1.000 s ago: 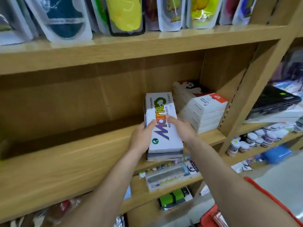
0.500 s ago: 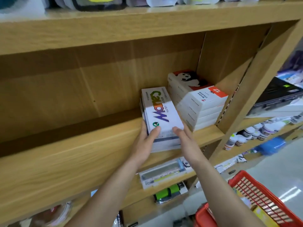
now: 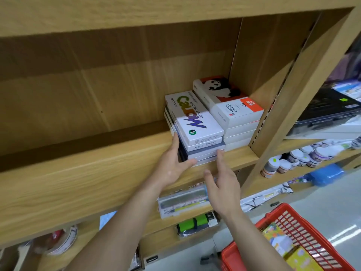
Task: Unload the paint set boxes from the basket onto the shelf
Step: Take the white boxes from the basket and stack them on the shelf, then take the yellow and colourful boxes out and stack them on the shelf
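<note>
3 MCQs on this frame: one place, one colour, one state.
1. The panda-print stack stands where, relative to the Marie's stack?
A. to its left
B. to its right
C. on top of it

2. Colour of the basket?
A. red
B. blue
C. green

3. The right hand is:
A. gripping a box
B. inside the basket
C. open, holding nothing

Key: B, it sits against the shelf's right wall; A, its mesh rim is red; C, its fingers are spread in front of the stack, while the left hand touches the stack's left side.
</note>
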Motion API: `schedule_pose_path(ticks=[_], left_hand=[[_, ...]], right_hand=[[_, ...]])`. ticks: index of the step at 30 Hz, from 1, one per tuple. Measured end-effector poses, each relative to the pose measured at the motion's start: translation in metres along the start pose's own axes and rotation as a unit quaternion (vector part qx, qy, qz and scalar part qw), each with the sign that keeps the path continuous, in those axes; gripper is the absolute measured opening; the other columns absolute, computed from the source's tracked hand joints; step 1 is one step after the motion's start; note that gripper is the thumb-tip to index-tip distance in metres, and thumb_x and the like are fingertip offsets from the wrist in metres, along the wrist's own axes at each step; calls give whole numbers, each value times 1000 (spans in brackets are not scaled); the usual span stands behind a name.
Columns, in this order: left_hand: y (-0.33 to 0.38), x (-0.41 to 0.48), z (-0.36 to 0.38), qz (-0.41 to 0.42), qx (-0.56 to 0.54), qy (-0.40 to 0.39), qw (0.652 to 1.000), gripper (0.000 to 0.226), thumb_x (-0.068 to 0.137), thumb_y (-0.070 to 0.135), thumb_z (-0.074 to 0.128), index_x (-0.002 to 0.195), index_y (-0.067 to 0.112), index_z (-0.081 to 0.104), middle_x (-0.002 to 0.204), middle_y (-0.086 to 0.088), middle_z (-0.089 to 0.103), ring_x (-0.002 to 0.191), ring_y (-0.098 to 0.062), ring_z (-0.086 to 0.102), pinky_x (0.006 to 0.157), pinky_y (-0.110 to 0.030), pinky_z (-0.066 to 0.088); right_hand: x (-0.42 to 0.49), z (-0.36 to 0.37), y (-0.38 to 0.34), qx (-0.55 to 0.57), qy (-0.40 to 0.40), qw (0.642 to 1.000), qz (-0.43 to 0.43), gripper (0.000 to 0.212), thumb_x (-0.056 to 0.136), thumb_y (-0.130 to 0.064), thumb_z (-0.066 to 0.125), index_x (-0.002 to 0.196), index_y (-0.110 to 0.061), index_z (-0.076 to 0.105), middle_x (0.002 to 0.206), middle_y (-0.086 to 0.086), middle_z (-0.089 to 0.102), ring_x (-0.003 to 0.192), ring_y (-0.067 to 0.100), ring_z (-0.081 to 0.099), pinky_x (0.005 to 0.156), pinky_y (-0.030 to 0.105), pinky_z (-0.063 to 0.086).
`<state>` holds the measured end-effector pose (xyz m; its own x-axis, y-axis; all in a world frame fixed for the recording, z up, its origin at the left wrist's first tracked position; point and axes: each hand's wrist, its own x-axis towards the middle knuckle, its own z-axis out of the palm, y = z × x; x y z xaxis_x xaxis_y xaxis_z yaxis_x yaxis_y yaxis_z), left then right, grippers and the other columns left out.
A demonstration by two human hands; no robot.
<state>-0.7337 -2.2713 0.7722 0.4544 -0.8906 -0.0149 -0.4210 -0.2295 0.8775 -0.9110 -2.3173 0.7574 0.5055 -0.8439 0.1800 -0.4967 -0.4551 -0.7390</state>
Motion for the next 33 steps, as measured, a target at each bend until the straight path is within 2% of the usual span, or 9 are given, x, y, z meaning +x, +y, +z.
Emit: schedule_pose_path(ticks=[2, 5, 10, 13, 16, 19, 22, 27, 33], left_hand=[[0, 0, 1, -4, 4, 11, 1000, 113, 76, 44, 75, 163, 35, 3, 152, 3, 55, 136, -19, 54, 115, -45, 43], [-1, 0, 1, -10, 15, 14, 1000, 112, 77, 49, 74, 162, 39, 1, 151, 7, 56, 135, -16, 54, 114, -41, 44], [7, -7, -7, 2, 65, 17, 998, 100, 87, 38, 78, 162, 34, 12, 147, 13, 54, 134, -16, 53, 103, -28, 42], [11, -38, -7, 17, 123, 84, 989, 87, 85, 46, 76, 157, 37, 28, 149, 11, 54, 131, -13, 53, 108, -37, 45], [14, -86, 9, 81, 148, 105, 980, 63, 82, 61, 60, 140, 43, 43, 125, 36, 42, 111, 4, 51, 99, -30, 48], [13, -111, 56, 117, 151, 32, 981, 40, 83, 54, 58, 121, 43, 51, 116, 34, 48, 104, 5, 53, 87, -21, 47], [6, -111, 123, 112, 167, -72, 977, 34, 87, 40, 68, 117, 28, 60, 112, 15, 57, 97, -1, 53, 84, -22, 47], [-14, -94, 234, 66, 197, -190, 959, 30, 87, 21, 76, 115, 15, 66, 108, 5, 61, 102, -16, 61, 78, -4, 34], [-68, -58, 331, -4, 247, -266, 932, 58, 91, 42, 69, 141, 18, 52, 138, -4, 58, 125, -24, 56, 101, -40, 49]], right_hand=[[0, 1, 2, -16, -7, 1000, -24, 74, 98, -42, 42, 163, -16, 18, 168, 4, 27, 153, 19, 28, 121, 44, 33], [1, 1, 9, -22, -5, 999, -33, 71, 100, -39, 45, 162, -15, 22, 169, 0, 20, 154, 11, 21, 122, 35, 28], [2, -13, 24, -51, -19, 998, -43, 67, 100, -28, 56, 160, -14, 30, 165, 0, 34, 151, 16, 31, 119, 28, 27], [-5, -31, 39, -58, -14, 998, -29, 63, 98, -29, 62, 155, -12, 40, 156, 4, 46, 144, 21, 41, 115, 32, 33], [-22, -54, 71, -83, 23, 996, 2, 58, 94, -33, 68, 145, -11, 52, 144, 6, 57, 134, 25, 49, 107, 29, 34], [-53, -78, 121, -71, 36, 992, 94, 55, 93, -34, 71, 141, -10, 57, 137, 9, 58, 125, 29, 57, 101, 39, 47], [-95, -103, 185, -77, 49, 978, 188, 52, 92, -31, 72, 134, -4, 62, 130, 16, 63, 119, 35, 62, 98, 43, 49], [-169, -132, 284, -52, 51, 934, 350, 50, 90, -29, 74, 129, 0, 64, 125, 20, 67, 112, 38, 65, 95, 45, 52], [-211, -108, 371, -3, 5, 893, 450, 56, 92, -31, 70, 138, -2, 58, 129, 20, 65, 112, 36, 65, 96, 40, 50]])
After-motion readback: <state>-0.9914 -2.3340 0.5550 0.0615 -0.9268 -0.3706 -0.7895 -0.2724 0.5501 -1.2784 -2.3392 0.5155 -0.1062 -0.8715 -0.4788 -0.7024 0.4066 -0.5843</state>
